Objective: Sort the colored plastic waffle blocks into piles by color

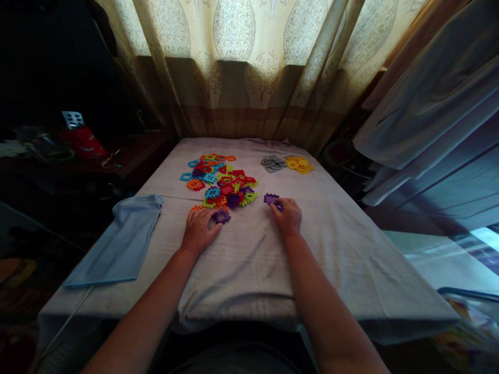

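Note:
My left hand (pixel 200 227) rests at the near edge of a mixed pile of toy building pieces (pixel 230 182) in red, orange, blue, green and purple. Its thumb and fingers are closed on a purple building piece (pixel 222 216) with a notched rim. To the right, my right hand (pixel 287 214) has its fingers on a purple square building piece (pixel 270 198), low over the cloth; part of the purple there is hidden under the fingers. Farther back lie a small heap of grey pieces (pixel 273 163) and, touching or close beside it, a heap of yellow pieces (pixel 299 164).
A pale cloth (pixel 331 234) with wrinkles covers the table. Folded light-blue fabric (pixel 120 239) lies at the left edge. A patterned curtain (pixel 241 93) hangs behind. On a dark surface at left stands a red container (pixel 83 143). Light garments (pixel 424 104) hang at right.

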Demonstrator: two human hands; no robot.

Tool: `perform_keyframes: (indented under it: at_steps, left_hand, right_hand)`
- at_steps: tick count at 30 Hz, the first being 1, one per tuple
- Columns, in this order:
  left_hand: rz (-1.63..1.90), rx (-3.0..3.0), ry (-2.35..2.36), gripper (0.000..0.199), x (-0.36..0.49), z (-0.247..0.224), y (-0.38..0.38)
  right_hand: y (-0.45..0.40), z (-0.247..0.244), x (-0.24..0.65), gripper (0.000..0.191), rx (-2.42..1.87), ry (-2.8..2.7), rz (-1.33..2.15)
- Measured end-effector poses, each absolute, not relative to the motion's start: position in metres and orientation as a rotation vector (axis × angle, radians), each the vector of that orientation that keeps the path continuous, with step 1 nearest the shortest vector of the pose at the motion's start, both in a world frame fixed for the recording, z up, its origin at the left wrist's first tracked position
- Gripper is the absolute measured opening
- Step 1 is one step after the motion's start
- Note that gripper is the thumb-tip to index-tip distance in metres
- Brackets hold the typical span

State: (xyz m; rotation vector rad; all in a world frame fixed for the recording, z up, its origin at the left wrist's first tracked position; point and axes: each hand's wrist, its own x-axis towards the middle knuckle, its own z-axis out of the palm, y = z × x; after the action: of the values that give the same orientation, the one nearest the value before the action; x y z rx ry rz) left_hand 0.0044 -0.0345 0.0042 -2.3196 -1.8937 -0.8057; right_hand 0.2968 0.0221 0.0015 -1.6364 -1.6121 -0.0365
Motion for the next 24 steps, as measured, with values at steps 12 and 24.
perform_keyframes:
  at_steps: [12, 24]
  left_hand:
    - [-0.883, -2.378, -1.810, 0.041, 0.005, 0.008, -0.035]
    - [-0.951, -2.490, -1.678, 0.055, 0.008, 0.009, -0.039]
  right_hand:
    - [0.023, 0.002, 0.312, 0.035, -1.964, -1.467, 0.038]
    - [-0.004, 0.013, 0.240, 0.035, -1.246, -2.173, 0.187]
